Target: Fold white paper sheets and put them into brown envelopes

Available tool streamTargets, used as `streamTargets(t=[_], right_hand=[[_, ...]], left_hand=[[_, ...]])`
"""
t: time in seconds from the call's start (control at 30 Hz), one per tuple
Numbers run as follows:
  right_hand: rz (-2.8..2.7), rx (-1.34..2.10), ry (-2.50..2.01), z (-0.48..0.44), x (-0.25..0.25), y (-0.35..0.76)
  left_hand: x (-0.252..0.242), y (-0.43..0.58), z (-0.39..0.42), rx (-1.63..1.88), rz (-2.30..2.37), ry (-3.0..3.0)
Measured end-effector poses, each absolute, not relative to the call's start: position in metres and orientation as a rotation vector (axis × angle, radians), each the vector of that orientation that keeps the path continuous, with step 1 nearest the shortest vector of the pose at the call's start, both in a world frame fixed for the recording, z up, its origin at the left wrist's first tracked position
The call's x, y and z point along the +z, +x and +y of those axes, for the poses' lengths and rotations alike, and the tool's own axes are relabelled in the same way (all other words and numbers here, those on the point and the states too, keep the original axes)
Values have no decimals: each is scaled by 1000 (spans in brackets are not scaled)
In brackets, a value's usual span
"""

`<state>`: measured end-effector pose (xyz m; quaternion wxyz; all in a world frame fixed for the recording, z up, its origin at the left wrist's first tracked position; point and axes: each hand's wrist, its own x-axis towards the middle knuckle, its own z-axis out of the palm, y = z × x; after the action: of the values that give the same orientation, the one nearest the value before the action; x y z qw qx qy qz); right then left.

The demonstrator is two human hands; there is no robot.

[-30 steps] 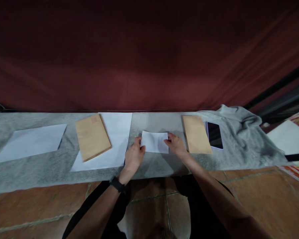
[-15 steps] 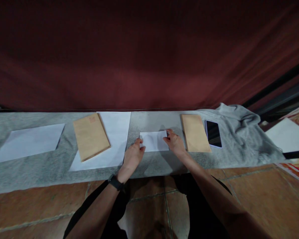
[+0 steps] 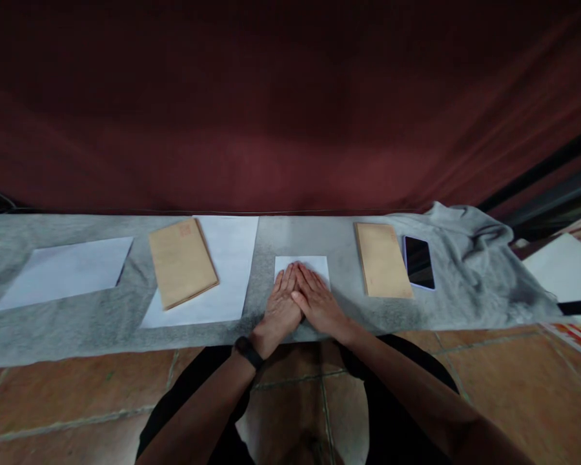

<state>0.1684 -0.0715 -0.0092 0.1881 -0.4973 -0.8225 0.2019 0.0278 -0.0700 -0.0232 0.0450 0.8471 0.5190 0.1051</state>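
Note:
A small folded white paper (image 3: 314, 265) lies flat on the grey cloth (image 3: 77, 329) in front of me. My left hand (image 3: 281, 307) and my right hand (image 3: 317, 303) rest side by side on top of it, fingers stretched out flat and touching each other at the tips. Both hands press down on the paper and cover most of it; only its far edge and right corner show. A black watch sits on my left wrist.
A brown envelope (image 3: 181, 261) lies on a large white sheet (image 3: 223, 284) to the left, with another white sheet (image 3: 65, 271) further left. Right of my hands are a second brown envelope (image 3: 381, 259), a phone (image 3: 419, 261) and a bunched grey garment (image 3: 474, 258). Red curtain behind.
My hands let go of the paper's side edges and came together over its middle, now lying flat on it. The paper has settled flat on the cloth.

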Motion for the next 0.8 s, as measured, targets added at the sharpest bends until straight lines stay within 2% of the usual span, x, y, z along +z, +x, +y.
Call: streamTargets(t=[0.37, 0.8], right_hand=[[-2308, 293, -1548, -62, -24, 189], [-2266, 255, -1700, -48, -25, 206]], left_hand=[[-19, 16, -50, 419, 1885, 2347], [-13, 12, -45, 347, 1992, 2324]])
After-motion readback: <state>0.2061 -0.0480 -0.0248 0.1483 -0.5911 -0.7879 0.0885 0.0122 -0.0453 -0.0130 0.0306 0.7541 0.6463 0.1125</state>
